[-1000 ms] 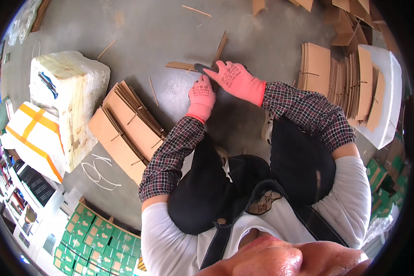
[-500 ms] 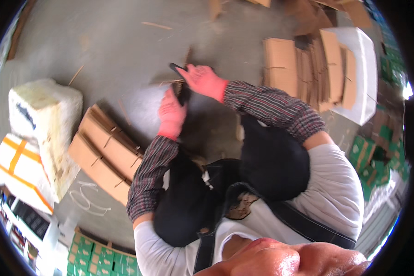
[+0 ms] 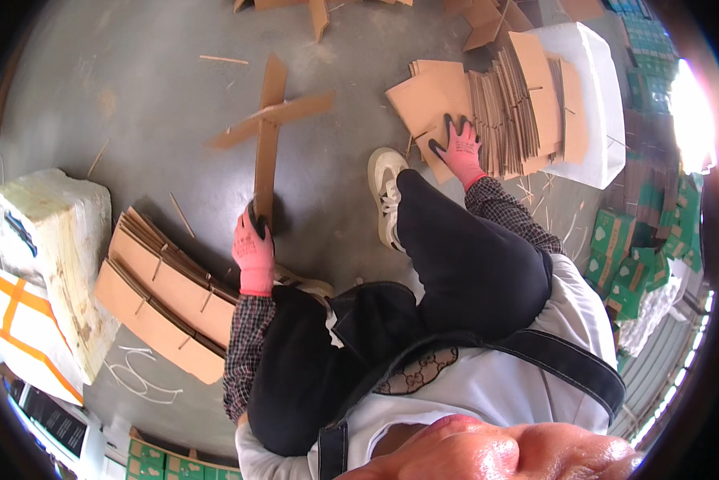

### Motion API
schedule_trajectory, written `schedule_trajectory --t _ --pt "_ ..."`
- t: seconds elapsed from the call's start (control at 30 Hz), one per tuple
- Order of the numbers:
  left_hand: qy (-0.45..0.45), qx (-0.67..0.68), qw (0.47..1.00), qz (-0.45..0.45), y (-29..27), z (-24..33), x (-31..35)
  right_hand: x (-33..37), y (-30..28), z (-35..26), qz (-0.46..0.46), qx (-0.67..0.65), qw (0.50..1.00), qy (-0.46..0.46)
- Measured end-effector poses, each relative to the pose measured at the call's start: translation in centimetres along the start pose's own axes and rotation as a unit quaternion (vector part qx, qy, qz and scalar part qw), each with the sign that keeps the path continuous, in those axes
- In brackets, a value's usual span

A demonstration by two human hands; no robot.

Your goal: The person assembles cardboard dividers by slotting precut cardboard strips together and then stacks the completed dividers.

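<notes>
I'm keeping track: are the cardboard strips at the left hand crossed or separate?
Crossed: one strip extends from the left hand; another strip spans it.

Head-worn fisheye, facing down, near the hands [image 3: 253, 248] [image 3: 460, 152]

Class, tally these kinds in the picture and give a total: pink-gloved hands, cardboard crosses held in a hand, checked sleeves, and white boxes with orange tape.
Pink-gloved hands: 2 (left hand, right hand)
Held crosses: 1 (cardboard cross)
Checked sleeves: 2 (left sleeve, right sleeve)
Orange-taped boxes: 1 (white box)
Total: 6
</notes>
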State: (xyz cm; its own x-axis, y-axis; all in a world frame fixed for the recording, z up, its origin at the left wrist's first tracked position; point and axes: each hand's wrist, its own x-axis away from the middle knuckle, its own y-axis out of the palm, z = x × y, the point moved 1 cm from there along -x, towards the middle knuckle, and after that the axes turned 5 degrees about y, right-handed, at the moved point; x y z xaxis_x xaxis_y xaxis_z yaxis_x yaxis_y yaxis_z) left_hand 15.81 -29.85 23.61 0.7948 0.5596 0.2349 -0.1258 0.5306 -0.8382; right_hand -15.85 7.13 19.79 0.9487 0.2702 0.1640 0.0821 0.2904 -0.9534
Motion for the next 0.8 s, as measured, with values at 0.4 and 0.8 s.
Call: schedule_trajectory --t 0.4,0.8 --pt "-0.057 -0.035 0.991 -0.112 -2.0 1.1 -1.9 -3.7 -9.8 0.2 -0.091 -0.556 0.826 0.007" --pt "-0.013 0.149 0.989 0.019 5.4 -0.9 -2.8 9.9 -21.0 -26.0 0.06 -0.088 0.76 -0.642"
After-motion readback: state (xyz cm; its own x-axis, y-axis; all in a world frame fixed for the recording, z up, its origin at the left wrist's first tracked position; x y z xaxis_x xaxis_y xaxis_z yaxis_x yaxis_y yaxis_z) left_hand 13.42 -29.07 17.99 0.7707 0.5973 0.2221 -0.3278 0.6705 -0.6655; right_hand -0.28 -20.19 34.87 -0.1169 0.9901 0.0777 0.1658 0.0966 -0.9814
